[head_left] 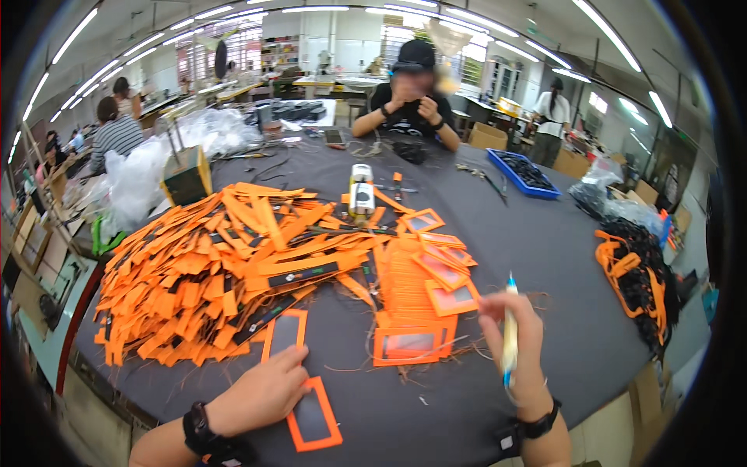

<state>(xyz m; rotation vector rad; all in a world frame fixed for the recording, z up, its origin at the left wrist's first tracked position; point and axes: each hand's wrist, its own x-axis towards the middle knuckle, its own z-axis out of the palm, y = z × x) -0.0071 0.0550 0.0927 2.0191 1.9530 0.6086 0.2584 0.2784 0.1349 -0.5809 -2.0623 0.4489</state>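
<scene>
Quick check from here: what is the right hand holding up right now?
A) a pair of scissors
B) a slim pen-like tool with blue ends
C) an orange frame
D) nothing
B: the right hand is closed around a slim pen-like tool, while the left hand rests on an orange frame.

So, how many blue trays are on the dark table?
1. The blue tray sits at the far right of the table, beside the seated person opposite. Others may be hidden behind the plastic bags.
</scene>
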